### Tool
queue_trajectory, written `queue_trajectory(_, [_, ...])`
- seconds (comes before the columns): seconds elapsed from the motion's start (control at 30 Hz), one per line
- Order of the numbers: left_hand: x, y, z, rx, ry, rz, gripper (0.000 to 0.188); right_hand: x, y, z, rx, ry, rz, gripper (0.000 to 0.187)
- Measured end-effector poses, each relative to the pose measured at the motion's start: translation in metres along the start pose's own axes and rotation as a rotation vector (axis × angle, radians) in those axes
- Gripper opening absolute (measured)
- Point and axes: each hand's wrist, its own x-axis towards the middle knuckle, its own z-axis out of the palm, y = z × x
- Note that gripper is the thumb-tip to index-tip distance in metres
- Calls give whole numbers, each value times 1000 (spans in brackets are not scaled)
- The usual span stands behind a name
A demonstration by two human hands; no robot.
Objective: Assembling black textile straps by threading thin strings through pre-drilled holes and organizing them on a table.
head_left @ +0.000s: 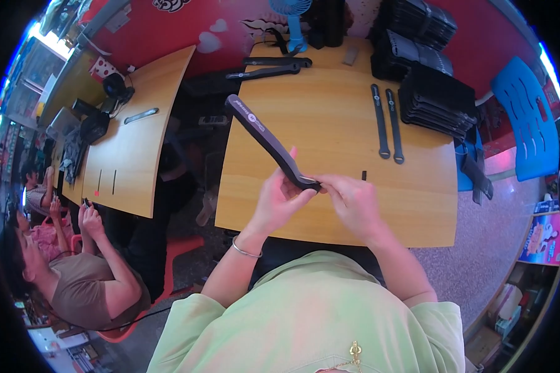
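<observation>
Right, the black strap point(264, 138) is up above the near part of the wooden table point(330, 118), between the person's two hands. The left hand point(277, 202) has its thumb and fingers curled round the lower stretch, hardly any gap there; the right hand point(353, 202) pinches, thumb to forefinger, right at the near tip, though whether it grips the strap itself or some small piece on it, I can't tell.

It looks light and bendy, firm enough to stand out unsupported, probably not fragile; smooth faces might slide a little, so the near end, held across its flat width, seems the sensible grip.

And the long axis? Slanting: the free, rounded end points away and leftward, the near end, curving, points rightward into those fingertips.
</observation>
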Motion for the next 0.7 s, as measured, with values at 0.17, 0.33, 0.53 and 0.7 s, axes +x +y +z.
queue_trajectory(0.17, [-5, 5, -3, -70, -25, -158, 78, 2, 1, -4, -166, 24, -117, 22])
queue_trajectory(0.33, [-9, 14, -3, -45, -28, -210, 67, 4, 0, -6, -291, 50, -236, 29])
queue_trajectory(0.53, [-20, 18, -5, -42, -190, -321, 53, 10, -2, -12, -392, 109, -300, 25])
queue_trajectory(0.7, [-36, 10, -3, -222, -285, -375, 33, 24, 1, -43, -403, 72, -319, 29])
